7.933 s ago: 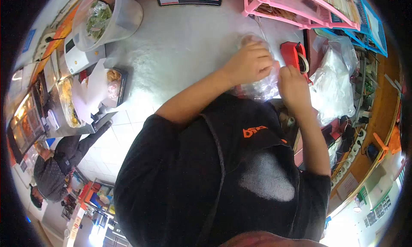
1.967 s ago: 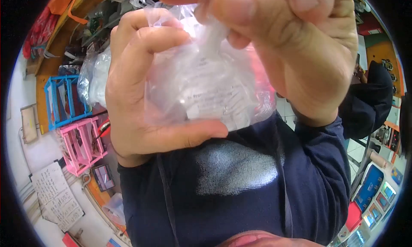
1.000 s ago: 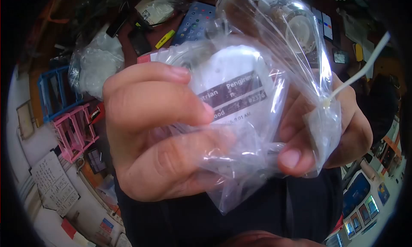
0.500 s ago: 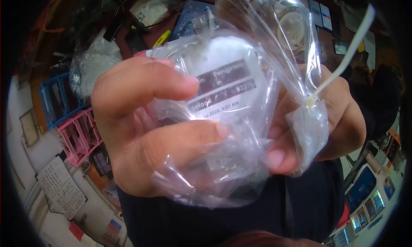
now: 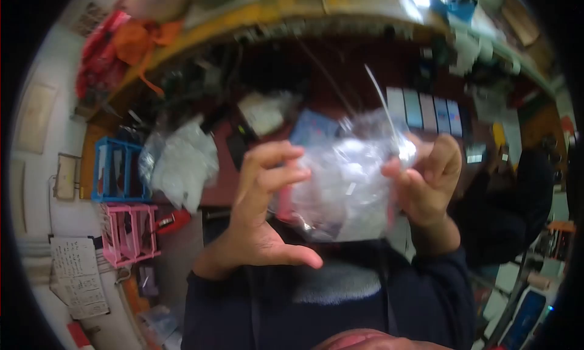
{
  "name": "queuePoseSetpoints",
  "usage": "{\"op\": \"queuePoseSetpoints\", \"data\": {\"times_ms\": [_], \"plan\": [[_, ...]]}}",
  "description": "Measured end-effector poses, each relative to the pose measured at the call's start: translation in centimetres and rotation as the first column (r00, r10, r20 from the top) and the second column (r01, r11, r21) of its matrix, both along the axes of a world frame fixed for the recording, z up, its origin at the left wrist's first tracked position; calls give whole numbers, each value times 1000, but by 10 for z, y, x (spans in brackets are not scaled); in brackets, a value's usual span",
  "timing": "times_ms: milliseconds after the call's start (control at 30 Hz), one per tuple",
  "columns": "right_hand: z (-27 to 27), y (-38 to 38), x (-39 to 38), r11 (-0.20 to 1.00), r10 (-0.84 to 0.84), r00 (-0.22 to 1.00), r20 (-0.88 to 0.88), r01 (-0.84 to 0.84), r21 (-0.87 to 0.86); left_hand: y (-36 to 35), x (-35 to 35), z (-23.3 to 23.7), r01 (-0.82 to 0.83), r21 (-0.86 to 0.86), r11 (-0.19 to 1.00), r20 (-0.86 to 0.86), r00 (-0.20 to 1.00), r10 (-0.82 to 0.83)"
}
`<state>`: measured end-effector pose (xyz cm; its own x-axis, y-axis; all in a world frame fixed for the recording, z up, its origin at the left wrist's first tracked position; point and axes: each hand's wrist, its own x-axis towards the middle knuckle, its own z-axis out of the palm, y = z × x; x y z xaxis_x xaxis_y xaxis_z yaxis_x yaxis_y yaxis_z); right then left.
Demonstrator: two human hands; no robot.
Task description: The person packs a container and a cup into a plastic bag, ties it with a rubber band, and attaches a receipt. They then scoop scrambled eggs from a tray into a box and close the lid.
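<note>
In front of my chest is a clear plastic bag (image 5: 347, 192), blurred by motion, with white and reddish contents inside. My right hand (image 5: 431, 178) pinches the gathered neck at its upper right. A long white cable tie (image 5: 381, 93) sticks up from that neck. At the bag's left side, my left hand (image 5: 258, 207) is spread, its fingertips right at the plastic and its thumb stretched out well below them.
Behind the bag, a dark red table holds a row of phones (image 5: 424, 111), a blue package (image 5: 313, 128) and crumpled plastic bags (image 5: 185, 164). Blue (image 5: 121, 189) and pink racks (image 5: 129, 235) stand at left. A person in dark clothing (image 5: 508, 210) is at right.
The bag has moved away from the camera, and its printed label no longer reads clearly. My left hand's fingers have spread from around it. My right hand still pinches the neck.
</note>
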<state>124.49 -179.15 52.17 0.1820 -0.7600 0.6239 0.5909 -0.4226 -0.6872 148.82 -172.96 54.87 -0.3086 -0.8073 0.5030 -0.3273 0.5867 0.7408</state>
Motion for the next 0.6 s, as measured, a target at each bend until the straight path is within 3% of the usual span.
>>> {"op": "queuePoseSetpoints", "data": {"times_ms": [33, 100, 133, 200, 233, 333, 400, 433, 500, 600], "plan": [[3, 0, -2, 998, -14, 1000, -10, 14, 59, -2, 12, -1, -14, -78, 997, 2, 1000, 15], [14, 3, 7, 982, -56, 997, 58, 45, 186, -9, 38, 0, 25, -25, 999, -68, 997, -27], [19, 3, 7, 988, -69, 996, 60, 60, 139, -11, 52, 1, 41, -72, 997, -67, 997, -46], [28, 7, 5, 935, -156, 987, -37, 160, 316, -16, 75, 1, -5, -40, 999, -110, 994, 1], [33, 7, 5, 933, -221, 975, -30, 220, 284, -20, 84, -2, -19, -27, 999, -173, 985, 14], [43, 10, -8, 852, -279, 955, -105, 296, 431, -40, 117, -41, 92, -21, 996, -271, 958, -94], [38, 5, -27, 854, -306, 943, -133, 334, 398, -46, 130, -72, -15, 67, 998, -402, 915, 40], [43, 8, -26, 848, -317, 936, -153, 352, 395, -44, 138, -89, 41, 94, 995, -389, 921, -1], [52, 14, -27, 790, -425, 824, -374, 540, 292, -44, 146, -119, -30, 189, 982, -459, 881, 115], [63, 16, -34, 745, -465, 767, -443, 609, 273, -42, 152, -149, -1, 268, 963, -521, 841, 146]]}}
